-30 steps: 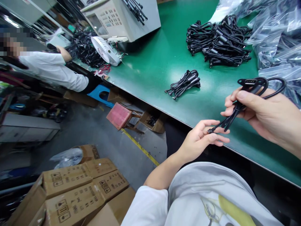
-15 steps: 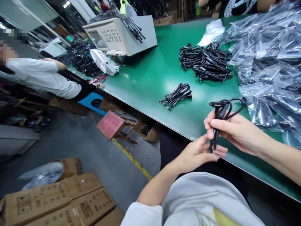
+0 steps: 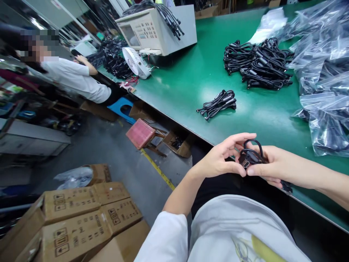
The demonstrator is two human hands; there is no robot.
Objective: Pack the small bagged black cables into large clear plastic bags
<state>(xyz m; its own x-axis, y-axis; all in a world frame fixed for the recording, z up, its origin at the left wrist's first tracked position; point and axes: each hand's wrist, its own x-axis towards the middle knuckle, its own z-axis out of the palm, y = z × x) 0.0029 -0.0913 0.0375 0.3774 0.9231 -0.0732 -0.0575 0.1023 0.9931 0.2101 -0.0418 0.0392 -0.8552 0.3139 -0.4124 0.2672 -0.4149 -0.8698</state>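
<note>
A looped black cable [image 3: 252, 155] with a rectangular metal-ended plug is between my two hands, just off the table's front edge. My right hand [image 3: 280, 165] grips the folded bundle, thumb on top near the plug. Its other ends stick out below that hand's little-finger side. My left hand [image 3: 220, 158] curls round the plug end from the left, thumb below and index finger stretched over the loop. A small stack of folded black cables [image 3: 218, 103] lies on the green table [image 3: 188, 87] in front of me.
A larger pile of folded cables [image 3: 259, 65] sits farther back, beside clear plastic bags [image 3: 324, 120] of cables at right. A beige instrument [image 3: 160, 32] and white fan [image 3: 133, 63] stand left. Cardboard boxes [image 3: 76, 229] and a red-topped stool [image 3: 140, 134] are on the floor; a co-worker [image 3: 76, 80] is at far left.
The cable has turned from hanging upright to lying sideways, plug toward my left hand. My left hand has risen from beneath its lower ends to the plug end. The view has shifted slightly.
</note>
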